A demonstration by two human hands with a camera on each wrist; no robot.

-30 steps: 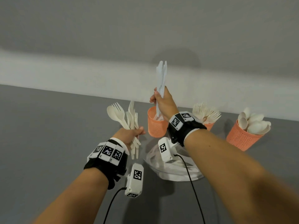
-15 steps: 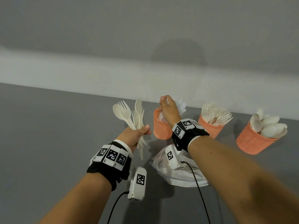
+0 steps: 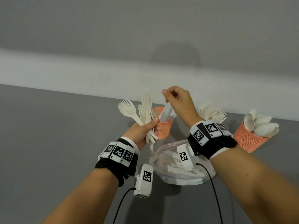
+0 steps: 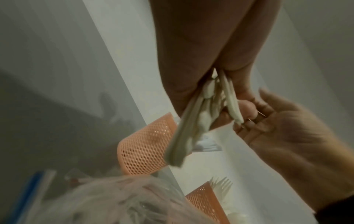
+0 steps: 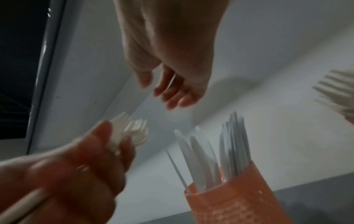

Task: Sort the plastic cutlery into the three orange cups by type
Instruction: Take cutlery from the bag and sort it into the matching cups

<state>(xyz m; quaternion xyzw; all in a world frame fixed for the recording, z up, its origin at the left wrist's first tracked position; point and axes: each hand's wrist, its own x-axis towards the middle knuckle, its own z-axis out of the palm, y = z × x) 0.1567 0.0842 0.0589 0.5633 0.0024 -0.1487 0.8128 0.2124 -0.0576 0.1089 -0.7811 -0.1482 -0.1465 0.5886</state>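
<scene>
My left hand [image 3: 145,128] grips a bunch of cream forks and one spoon [image 3: 139,110], heads up, just left of the knife cup [image 3: 164,129]. Their handles [image 4: 191,131] stick out below the fist in the left wrist view. That orange mesh cup holds white knives [image 5: 216,153]. My right hand [image 3: 174,98] hovers above it with relaxed fingers [image 5: 172,97] and nothing in them. A second orange cup, mostly hidden behind my right wrist, holds forks [image 3: 212,111]. The third cup [image 3: 249,139], far right, holds spoons [image 3: 262,125].
A clear plastic bag [image 3: 178,173] with more white cutlery lies on the grey table [image 3: 48,143] between my wrists, in front of the cups. A pale wall band [image 3: 64,75] runs behind the table's back edge.
My right hand lowered the knives into the left cup, let them go and rose empty above it. The left hand kept hold of its bunch.
</scene>
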